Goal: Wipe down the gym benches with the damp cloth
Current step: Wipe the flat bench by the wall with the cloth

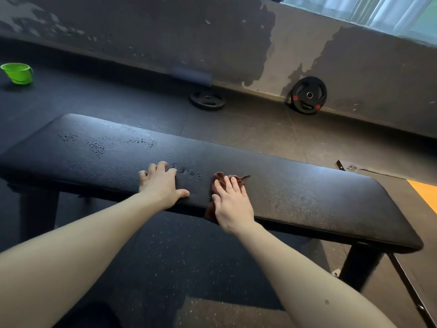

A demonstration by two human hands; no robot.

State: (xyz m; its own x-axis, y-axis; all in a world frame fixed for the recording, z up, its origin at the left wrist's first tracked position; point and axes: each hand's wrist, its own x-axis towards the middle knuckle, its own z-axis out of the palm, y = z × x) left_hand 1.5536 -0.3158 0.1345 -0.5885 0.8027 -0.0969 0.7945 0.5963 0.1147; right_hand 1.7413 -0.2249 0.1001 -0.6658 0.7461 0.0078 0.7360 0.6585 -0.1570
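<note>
Cloth [218, 178] pressed under flat right hand [233, 207] on bench [307, 197], left hand [160, 185] resting beside, fingers spread

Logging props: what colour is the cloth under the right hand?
Dark reddish brown; the cloth shows best in the head view, under the right hand.

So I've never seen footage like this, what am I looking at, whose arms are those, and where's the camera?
No machine here: this is one picture from a camera worn on a person's head, looking down at their own bare arms. The right hand presses a reddish-brown cloth onto a black padded gym bench; the left hand rests on it, holding nothing. The bench carries water droplets. Behind, on the floor, are a green bucket, a flat weight plate and a leaning weight plate.
</note>
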